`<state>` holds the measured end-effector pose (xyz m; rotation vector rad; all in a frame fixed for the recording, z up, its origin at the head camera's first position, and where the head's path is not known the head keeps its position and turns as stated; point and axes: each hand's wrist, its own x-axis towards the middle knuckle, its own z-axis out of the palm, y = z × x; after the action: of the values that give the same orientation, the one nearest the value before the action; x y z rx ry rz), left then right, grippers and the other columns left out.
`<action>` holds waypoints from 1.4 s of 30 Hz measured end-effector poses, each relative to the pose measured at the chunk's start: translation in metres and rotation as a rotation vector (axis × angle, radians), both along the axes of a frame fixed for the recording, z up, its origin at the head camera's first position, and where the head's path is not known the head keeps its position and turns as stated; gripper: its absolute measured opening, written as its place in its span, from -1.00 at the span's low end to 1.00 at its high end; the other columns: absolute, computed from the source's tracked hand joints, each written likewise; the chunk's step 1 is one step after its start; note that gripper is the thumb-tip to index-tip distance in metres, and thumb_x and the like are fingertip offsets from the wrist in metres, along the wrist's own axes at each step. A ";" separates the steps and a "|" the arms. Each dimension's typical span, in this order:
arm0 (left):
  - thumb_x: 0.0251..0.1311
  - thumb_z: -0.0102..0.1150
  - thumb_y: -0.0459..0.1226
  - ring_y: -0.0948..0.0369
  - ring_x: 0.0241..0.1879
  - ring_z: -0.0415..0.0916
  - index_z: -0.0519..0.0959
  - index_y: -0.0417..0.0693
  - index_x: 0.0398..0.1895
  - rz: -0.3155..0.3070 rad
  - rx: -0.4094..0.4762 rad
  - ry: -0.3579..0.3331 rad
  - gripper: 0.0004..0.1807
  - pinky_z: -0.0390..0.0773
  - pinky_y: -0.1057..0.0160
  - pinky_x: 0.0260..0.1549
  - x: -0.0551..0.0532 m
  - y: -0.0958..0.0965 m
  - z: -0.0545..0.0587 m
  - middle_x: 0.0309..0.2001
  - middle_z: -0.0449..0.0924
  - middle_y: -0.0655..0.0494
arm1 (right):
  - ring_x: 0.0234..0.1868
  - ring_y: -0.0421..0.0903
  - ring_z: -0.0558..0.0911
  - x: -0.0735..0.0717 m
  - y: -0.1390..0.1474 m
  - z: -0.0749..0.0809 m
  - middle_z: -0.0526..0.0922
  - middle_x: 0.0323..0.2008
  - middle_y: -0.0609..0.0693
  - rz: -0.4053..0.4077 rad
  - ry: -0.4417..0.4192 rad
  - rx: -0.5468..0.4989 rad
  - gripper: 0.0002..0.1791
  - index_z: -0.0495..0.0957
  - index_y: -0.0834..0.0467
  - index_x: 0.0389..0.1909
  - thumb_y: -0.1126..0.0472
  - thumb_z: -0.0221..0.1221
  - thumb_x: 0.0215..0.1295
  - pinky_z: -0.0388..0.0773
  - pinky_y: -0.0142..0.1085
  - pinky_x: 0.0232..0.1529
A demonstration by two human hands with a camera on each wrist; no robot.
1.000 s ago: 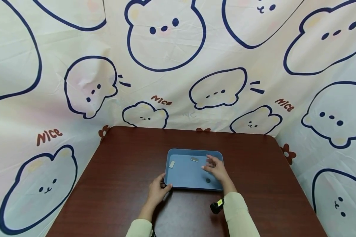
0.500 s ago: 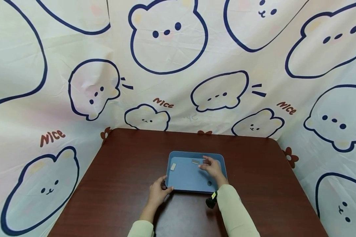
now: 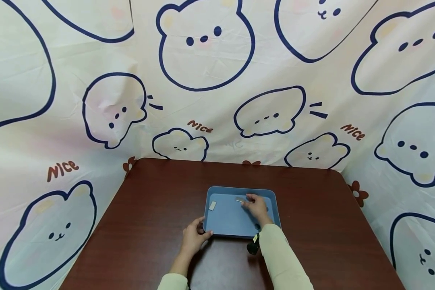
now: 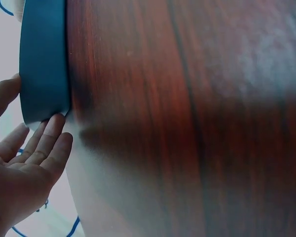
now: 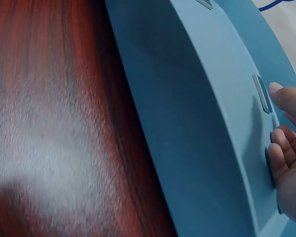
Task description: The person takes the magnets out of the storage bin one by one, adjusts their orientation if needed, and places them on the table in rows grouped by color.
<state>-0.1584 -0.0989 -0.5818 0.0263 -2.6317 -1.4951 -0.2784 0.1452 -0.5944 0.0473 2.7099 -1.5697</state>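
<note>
A shallow blue tray [image 3: 228, 219] lies on the table. My left hand [image 3: 195, 238] holds its near left corner, thumb along the front and fingers at the left side; the left wrist view shows the fingers [image 4: 53, 126] against the corner. Over the tray's right half, my right hand [image 3: 257, 207] reaches down beside a small flat metallic bar [image 3: 240, 199]. In the right wrist view a fingertip is close to this bar [image 5: 262, 94], with a slight gap. Another pale bar [image 3: 212, 206] lies at the tray's left. A small dark round piece [image 3: 257, 226] sits near the front, partly behind the right wrist.
The brown wooden table [image 3: 159, 201] extends around the tray. A pale cloth [image 3: 217, 100] with cartoon outlines hangs behind and at both sides. A black wrist camera [image 3: 253, 246] hangs under the right sleeve. A small dark spot [image 3: 267, 208] shows right of the right hand.
My right hand has moved left and down toward the metallic bar near the tray's back. The left hand stays at the corner. The view has shifted slightly.
</note>
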 end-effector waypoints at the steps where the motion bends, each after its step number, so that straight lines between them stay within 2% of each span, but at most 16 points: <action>1: -0.09 0.44 -0.29 0.04 -0.27 0.55 0.48 -0.23 0.13 0.001 0.001 -0.001 -0.37 0.54 0.13 -0.39 0.000 0.000 0.000 -0.15 0.55 -0.17 | -0.07 0.13 0.52 -0.001 -0.001 0.000 0.54 -0.05 0.23 -0.002 0.002 0.017 -0.53 0.52 0.36 0.03 0.28 0.32 0.09 0.45 -0.04 -0.13; 4: -0.08 0.44 -0.29 0.04 -0.26 0.55 0.47 -0.21 0.13 0.000 0.006 -0.010 -0.37 0.54 0.12 -0.39 0.000 0.000 0.001 -0.15 0.55 -0.15 | -0.04 0.16 0.50 -0.003 -0.005 0.000 0.55 -0.06 0.22 -0.010 -0.003 0.050 -0.56 0.54 0.34 0.01 0.26 0.32 0.10 0.43 0.00 -0.10; 11: -0.08 0.44 -0.29 0.02 -0.25 0.55 0.47 -0.22 0.13 -0.006 0.032 -0.013 -0.37 0.54 0.12 -0.38 0.000 0.000 0.000 -0.14 0.55 -0.16 | -0.13 0.09 0.53 -0.006 -0.008 -0.008 0.57 -0.13 0.19 -0.001 0.036 0.209 -0.60 0.60 0.30 -0.04 0.24 0.35 0.08 0.47 -0.06 -0.19; 15: -0.06 0.43 -0.28 0.03 -0.24 0.54 0.47 -0.20 0.14 -0.012 0.038 -0.011 -0.37 0.54 0.13 -0.38 -0.001 0.000 -0.001 -0.12 0.54 -0.16 | -0.17 0.06 0.55 -0.007 -0.008 -0.007 0.58 -0.15 0.15 -0.024 0.042 0.258 -0.63 0.64 0.25 -0.08 0.20 0.35 0.07 0.47 -0.07 -0.24; 22: -0.09 0.45 -0.28 0.06 -0.29 0.55 0.48 -0.21 0.12 -0.003 0.044 -0.007 -0.37 0.53 0.12 -0.39 -0.002 0.000 -0.001 -0.19 0.56 -0.12 | -0.31 -0.03 0.55 -0.006 -0.010 -0.004 0.61 -0.24 0.03 -0.055 0.021 0.276 -0.76 0.71 0.11 -0.21 0.15 0.36 0.07 0.45 -0.13 -0.34; 27: -0.10 0.46 -0.29 0.09 -0.29 0.55 0.49 -0.21 0.11 -0.001 0.046 -0.005 -0.38 0.53 0.14 -0.39 -0.002 -0.001 -0.004 -0.20 0.56 -0.10 | -0.30 -0.03 0.56 -0.003 -0.011 -0.002 0.63 -0.27 0.00 -0.065 0.017 0.279 -0.80 0.71 0.10 -0.25 0.16 0.35 0.08 0.46 -0.11 -0.32; 32: -0.10 0.45 -0.30 0.07 -0.29 0.55 0.49 -0.21 0.11 -0.006 0.052 -0.002 -0.38 0.53 0.14 -0.40 -0.001 0.000 -0.002 -0.19 0.56 -0.11 | -0.32 -0.03 0.55 -0.003 -0.013 -0.001 0.61 -0.28 0.00 -0.080 0.003 0.290 -0.83 0.69 0.12 -0.28 0.19 0.34 0.09 0.45 -0.10 -0.31; 36: -0.09 0.45 -0.29 0.07 -0.28 0.55 0.48 -0.21 0.12 -0.014 0.054 -0.006 -0.38 0.53 0.13 -0.39 0.000 0.000 -0.002 -0.18 0.55 -0.12 | -0.33 -0.01 0.51 0.000 -0.013 0.001 0.53 -0.27 0.07 -0.068 0.007 0.320 -0.84 0.63 0.17 -0.33 0.22 0.35 0.07 0.43 -0.09 -0.32; 42: -0.06 0.43 -0.30 0.08 -0.28 0.54 0.45 -0.21 0.15 -0.022 0.059 -0.022 -0.36 0.52 0.15 -0.40 0.000 0.001 -0.002 -0.16 0.54 -0.11 | -0.38 -0.04 0.46 0.003 -0.010 0.001 0.49 -0.36 0.05 -0.008 0.079 0.317 -0.91 0.60 0.15 -0.54 0.28 0.33 0.04 0.42 -0.14 -0.38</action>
<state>-0.1584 -0.0981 -0.5838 0.0196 -2.6123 -1.5881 -0.2754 0.1356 -0.5937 -0.0015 2.9950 -1.1520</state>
